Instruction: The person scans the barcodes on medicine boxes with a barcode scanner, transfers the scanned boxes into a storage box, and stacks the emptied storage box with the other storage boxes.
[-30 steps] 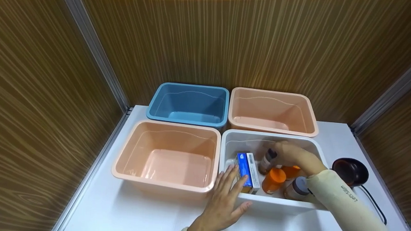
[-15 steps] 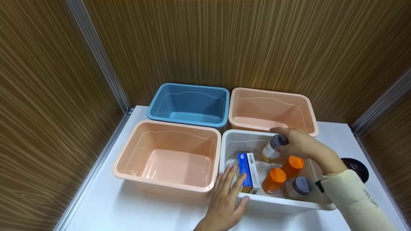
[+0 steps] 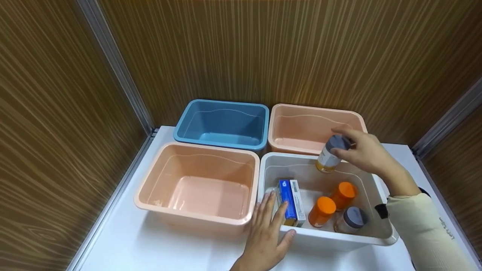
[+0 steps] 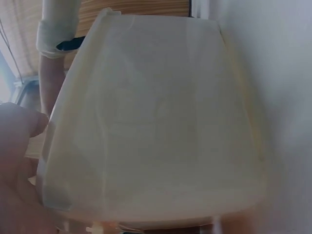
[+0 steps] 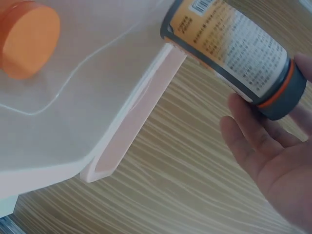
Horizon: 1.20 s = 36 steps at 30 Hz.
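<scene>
My right hand (image 3: 367, 152) pinches a pill bottle (image 3: 329, 156) by its grey cap. The bottle tilts over the back rim of the white bin (image 3: 339, 236), with its base hanging inside the bin. Up close in the right wrist view, the bottle's label (image 5: 234, 44) is orange and white with small print. My left hand (image 3: 263, 235) rests with spread, straight fingers on the white bin's front left corner. Near those fingers stand a blue box (image 3: 288, 199) and a white box (image 3: 297, 201). The left wrist view is mostly filled by the bin's outer wall (image 4: 146, 122).
Two orange-capped bottles (image 3: 324, 206) and a grey-capped bottle (image 3: 354, 217) stand in the white bin's right half. A peach bin (image 3: 196, 217) is at its left, a blue bin (image 3: 218, 144) at back left, another peach bin (image 3: 316, 109) behind. Wood-grain panels (image 3: 241, 49) enclose the table.
My right hand has come up from inside the white bin, lifting the grey-capped pill bottle toward the back rim. The left hand has stayed at the front left corner.
</scene>
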### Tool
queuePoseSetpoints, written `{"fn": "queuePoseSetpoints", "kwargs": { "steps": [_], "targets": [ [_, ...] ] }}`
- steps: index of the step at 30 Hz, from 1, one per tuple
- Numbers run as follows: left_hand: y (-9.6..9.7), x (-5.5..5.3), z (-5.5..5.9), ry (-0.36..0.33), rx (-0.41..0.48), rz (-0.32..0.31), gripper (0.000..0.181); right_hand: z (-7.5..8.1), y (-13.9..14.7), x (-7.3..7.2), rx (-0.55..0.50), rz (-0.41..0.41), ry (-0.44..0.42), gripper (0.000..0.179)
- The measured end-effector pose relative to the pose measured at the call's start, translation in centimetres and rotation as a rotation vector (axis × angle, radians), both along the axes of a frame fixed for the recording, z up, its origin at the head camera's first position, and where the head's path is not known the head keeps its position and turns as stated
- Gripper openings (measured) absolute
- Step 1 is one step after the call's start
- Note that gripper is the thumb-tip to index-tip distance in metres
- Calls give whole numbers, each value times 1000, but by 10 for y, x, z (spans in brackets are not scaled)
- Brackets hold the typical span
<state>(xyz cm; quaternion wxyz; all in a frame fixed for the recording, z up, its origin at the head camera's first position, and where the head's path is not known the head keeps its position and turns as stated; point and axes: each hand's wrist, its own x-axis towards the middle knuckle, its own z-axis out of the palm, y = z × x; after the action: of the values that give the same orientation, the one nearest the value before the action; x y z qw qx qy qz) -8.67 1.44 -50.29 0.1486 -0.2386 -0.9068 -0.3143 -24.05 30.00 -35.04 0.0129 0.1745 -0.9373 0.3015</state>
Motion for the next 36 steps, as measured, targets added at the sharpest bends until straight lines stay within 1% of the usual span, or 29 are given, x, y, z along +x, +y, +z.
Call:
{"fn": "queuePoseSetpoints", "kwargs": {
  "steps": [4, 7, 9, 13, 16, 18, 21, 24, 26, 28, 30, 33, 36],
  "targets": [
    [0, 0, 14, -140, -11, -14, 68, 1, 2, -3, -4, -33, 9, 63],
    [1, -4, 24, -227, -34, -10, 70, 1, 3, -6, 5, -53, -8, 66],
    [3, -9, 29, -257, -47, -2, 70, 0, 5, -8, 6, -64, -17, 66],
    [6, -20, 36, -297, -81, 39, 69, 0, 6, -11, 6, -73, -18, 66],
    [9, -27, 38, -284, -127, 86, 68, 1, 6, -13, 8, -83, -19, 64],
    [10, -30, 37, -232, -173, 126, 68, 1, 5, -15, 9, -96, -25, 63],
    [11, -34, 36, -131, -250, 205, 73, 2, 5, -16, 10, -111, -41, 63],
    [9, -36, 33, -72, -315, 252, 77, 1, 2, -18, 7, -113, -51, 64],
    [9, -37, 32, -54, -343, 252, 75, 0, 2, -19, 6, -111, -51, 64],
    [10, -37, 32, -45, -363, 236, 72, 0, 2, -19, 8, -112, -46, 63],
    [9, -38, 33, -40, -362, 224, 69, 0, 2, -20, 10, -108, -32, 62],
    [8, -38, 34, -62, -360, 212, 75, 0, 1, -20, 17, -96, -12, 61],
    [7, -38, 36, -91, -331, 200, 85, 0, 1, -20, 14, -89, -6, 61]
  ]
}}
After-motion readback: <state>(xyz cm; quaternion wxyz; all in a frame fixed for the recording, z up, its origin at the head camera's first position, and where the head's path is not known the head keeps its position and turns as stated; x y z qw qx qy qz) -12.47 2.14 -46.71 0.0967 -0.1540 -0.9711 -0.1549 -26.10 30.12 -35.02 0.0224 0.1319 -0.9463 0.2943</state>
